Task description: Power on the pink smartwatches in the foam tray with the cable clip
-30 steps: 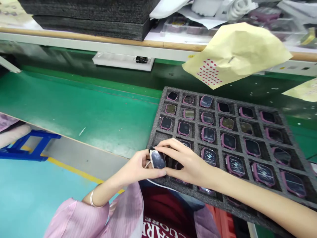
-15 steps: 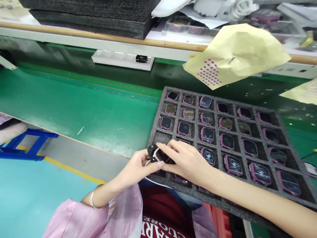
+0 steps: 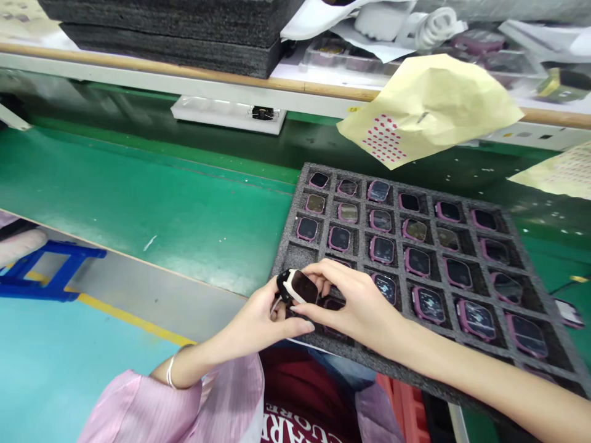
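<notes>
Both hands hold one small watch body (image 3: 299, 287) with a dark screen and a white rim over the near left corner of a dark foam tray (image 3: 295, 253). My left hand (image 3: 261, 320) grips it from below and the left. My right hand (image 3: 357, 304) pinches it from the right with fingers curled. A thin white cable runs under the hands. The tray's square pockets hold several pink-rimmed watch bodies (image 3: 382, 249). The pocket just beyond the hands (image 3: 296, 255) is bare foam.
The tray lies on a green bench mat (image 3: 161, 203) and overhangs its near edge. Yellow paper sheets (image 3: 429, 104) hang from a shelf rail above. Stacked dark foam trays (image 3: 161, 27) sit on the shelf. A blue stool (image 3: 50, 271) stands on the floor at left.
The watch body has been turned and lifted slightly in the hands, its screen now facing up and right. The hands stay at the tray's near left corner.
</notes>
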The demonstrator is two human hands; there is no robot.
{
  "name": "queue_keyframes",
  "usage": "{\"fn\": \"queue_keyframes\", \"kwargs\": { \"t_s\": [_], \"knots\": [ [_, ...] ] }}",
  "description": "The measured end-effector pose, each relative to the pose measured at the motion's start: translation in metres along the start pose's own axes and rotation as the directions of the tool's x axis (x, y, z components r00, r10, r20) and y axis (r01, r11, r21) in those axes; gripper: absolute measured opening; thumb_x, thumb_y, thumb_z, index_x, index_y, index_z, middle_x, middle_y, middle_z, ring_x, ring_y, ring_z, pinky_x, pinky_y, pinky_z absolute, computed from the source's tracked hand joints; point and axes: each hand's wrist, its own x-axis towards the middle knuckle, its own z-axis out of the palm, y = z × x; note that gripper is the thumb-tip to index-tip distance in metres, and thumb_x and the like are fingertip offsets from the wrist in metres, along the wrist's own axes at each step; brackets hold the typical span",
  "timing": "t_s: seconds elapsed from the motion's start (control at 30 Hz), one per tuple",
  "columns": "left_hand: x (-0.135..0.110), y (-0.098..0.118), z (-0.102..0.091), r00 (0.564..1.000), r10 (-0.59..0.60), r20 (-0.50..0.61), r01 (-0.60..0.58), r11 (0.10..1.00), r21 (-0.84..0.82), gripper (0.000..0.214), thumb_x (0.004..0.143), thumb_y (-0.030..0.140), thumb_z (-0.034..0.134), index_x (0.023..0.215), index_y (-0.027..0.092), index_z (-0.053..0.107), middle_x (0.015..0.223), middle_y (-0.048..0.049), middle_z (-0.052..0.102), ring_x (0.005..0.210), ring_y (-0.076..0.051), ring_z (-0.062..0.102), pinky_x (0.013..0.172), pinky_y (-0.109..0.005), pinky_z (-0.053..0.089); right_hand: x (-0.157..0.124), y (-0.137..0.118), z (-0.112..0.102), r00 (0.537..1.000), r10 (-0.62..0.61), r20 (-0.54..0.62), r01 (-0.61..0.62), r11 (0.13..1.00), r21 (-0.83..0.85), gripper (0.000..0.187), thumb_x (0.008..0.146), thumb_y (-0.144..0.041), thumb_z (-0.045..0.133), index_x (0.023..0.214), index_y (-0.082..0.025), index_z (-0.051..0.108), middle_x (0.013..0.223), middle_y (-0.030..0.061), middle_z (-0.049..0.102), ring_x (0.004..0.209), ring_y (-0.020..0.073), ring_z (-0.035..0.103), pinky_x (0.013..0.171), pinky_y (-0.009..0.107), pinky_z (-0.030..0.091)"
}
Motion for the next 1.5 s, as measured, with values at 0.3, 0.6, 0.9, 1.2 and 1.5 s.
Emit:
{"fn": "queue_keyframes", "kwargs": {
  "t_s": [0.3, 0.6, 0.9, 1.2, 1.5],
  "knots": [
    [0.001, 0.003, 0.000, 0.998, -0.058, -0.031, 0.057, 0.998, -0.030, 0.025, 0.090, 0.041, 0.053, 0.090, 0.016, 0.050, 0.062, 0.0063, 0.043, 0.047, -0.006, 0.033, 0.044, -0.019, 0.028, 0.002, 0.005, 0.009, 0.951, -0.279, 0.133, 0.307, 0.909, -0.283, 0.056, 0.084, -0.028, 0.072, 0.126, -0.002, 0.046, 0.091, 0.0124, 0.058, 0.078, 0.0266, 0.060, 0.065, 0.036, 0.053],
    [0.004, 0.004, -0.001, 0.997, 0.019, -0.077, -0.018, 1.000, 0.008, 0.020, 0.082, 0.029, 0.065, 0.091, 0.013, 0.059, 0.085, -0.0023, 0.057, 0.079, -0.015, 0.050, 0.072, -0.024, 0.039, 0.005, 0.009, 0.015, 0.989, -0.126, 0.082, 0.133, 0.988, -0.075, 0.033, 0.083, -0.022, 0.073, 0.107, -0.014, 0.052, 0.091, 0.0064, 0.058, 0.083, 0.0246, 0.060, 0.073, 0.035, 0.050],
    [0.003, -0.003, -0.003, 0.997, 0.007, -0.076, -0.010, 0.999, -0.046, 0.017, 0.082, 0.027, 0.066, 0.086, 0.011, 0.061, 0.077, -0.0016, 0.054, 0.073, -0.013, 0.046, 0.068, -0.024, 0.037, -0.001, 0.020, 0.024, 0.982, -0.171, 0.081, 0.170, 0.985, 0.023, 0.038, 0.086, -0.017, 0.068, 0.118, -0.013, 0.047, 0.100, 0.0103, 0.059, 0.091, 0.0264, 0.057, 0.079, 0.039, 0.048],
    [0.006, 0.002, -0.009, 0.999, -0.045, -0.018, 0.043, 0.993, -0.108, 0.022, 0.078, 0.032, 0.070, 0.081, 0.011, 0.063, 0.069, 0.0001, 0.051, 0.063, -0.012, 0.042, 0.059, -0.023, 0.032, 0.001, 0.021, 0.027, 0.990, -0.138, 0.015, 0.137, 0.988, 0.073, 0.038, 0.083, -0.027, 0.072, 0.113, -0.015, 0.052, 0.099, 0.0093, 0.063, 0.090, 0.0250, 0.060, 0.079, 0.038, 0.050],
    [0.007, 0.003, -0.011, 0.997, -0.077, -0.015, 0.076, 0.993, -0.090, 0.029, 0.076, 0.040, 0.070, 0.082, 0.012, 0.064, 0.070, -0.0022, 0.056, 0.066, -0.015, 0.048, 0.063, -0.025, 0.036, 0.006, 0.023, 0.016, 0.990, -0.117, 0.078, 0.091, 0.955, 0.281, 0.040, 0.081, -0.031, 0.075, 0.113, -0.016, 0.055, 0.093, 0.0052, 0.061, 0.082, 0.0195, 0.059, 0.073, 0.030, 0.049]
  ]
}}
